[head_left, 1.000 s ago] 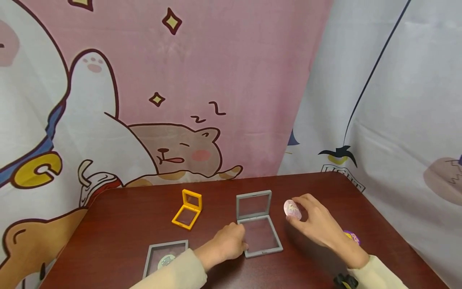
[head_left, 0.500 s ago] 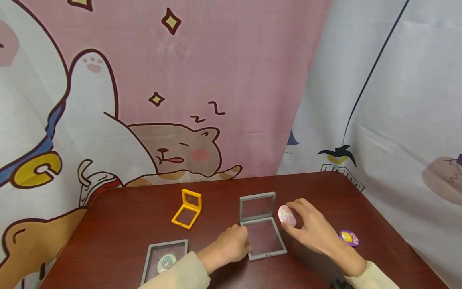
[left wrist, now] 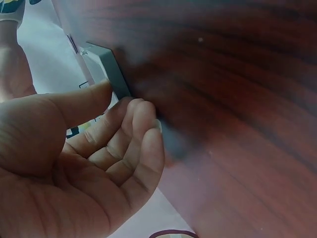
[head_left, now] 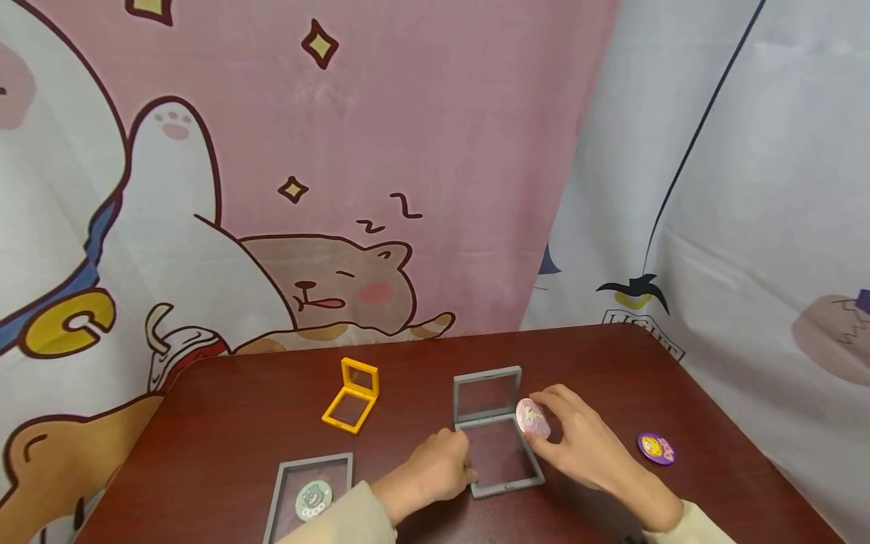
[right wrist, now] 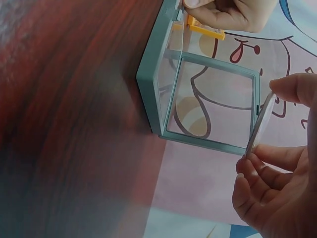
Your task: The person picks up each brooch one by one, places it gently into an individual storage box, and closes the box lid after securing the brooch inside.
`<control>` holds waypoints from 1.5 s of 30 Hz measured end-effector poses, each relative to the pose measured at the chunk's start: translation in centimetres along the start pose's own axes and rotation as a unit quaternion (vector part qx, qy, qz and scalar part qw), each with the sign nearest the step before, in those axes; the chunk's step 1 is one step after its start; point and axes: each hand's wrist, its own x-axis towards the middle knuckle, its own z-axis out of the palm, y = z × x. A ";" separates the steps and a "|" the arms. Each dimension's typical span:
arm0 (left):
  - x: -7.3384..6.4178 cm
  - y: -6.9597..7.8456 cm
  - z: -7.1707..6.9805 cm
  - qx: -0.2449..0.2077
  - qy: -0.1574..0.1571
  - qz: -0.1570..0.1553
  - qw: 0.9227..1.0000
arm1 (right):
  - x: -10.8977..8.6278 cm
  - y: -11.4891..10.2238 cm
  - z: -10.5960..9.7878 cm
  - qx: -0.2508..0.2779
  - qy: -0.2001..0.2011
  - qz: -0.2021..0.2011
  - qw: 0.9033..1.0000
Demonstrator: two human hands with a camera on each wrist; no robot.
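A grey clear-film display frame (head_left: 506, 487) stands unfolded on the table, its lid raised at the back. My left hand (head_left: 435, 467) grips its left edge; in the left wrist view the thumb lies against the grey rim (left wrist: 115, 74) and the fingers are curled. Between the thumb and fingers of my right hand (head_left: 584, 442) is a round pink badge (head_left: 532, 418), pinched by its edge. It is tilted up beside the raised lid, above the frame's right side. The right wrist view has the badge (right wrist: 261, 123) edge-on, close to the lid (right wrist: 218, 146).
A small unfolded yellow frame (head_left: 350, 408) stands at the back left. Front left, a second grey frame (head_left: 276, 499) holds a green round badge (head_left: 313, 500), partly covered by my left sleeve. A purple and yellow badge (head_left: 655, 449) lies at the right. Behind the table hangs a printed curtain (head_left: 435, 151).
My right hand has brought the pink badge left and down towards the grey frame. That frame and my left hand have shifted slightly right and nearer me. The purple badge is now uncovered.
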 end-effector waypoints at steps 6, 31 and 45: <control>-0.3 0.4 0.3 0.006 0.010 0.003 1.000 | -0.2 -0.4 0.4 0.000 -0.002 -0.011 1.000; -0.8 1.1 1.0 0.017 0.019 0.020 0.999 | -0.9 -1.2 1.5 0.032 -0.167 -0.080 0.982; -0.6 0.9 1.1 0.022 0.025 0.028 0.999 | -0.8 -0.9 2.9 0.026 -0.155 -0.115 0.981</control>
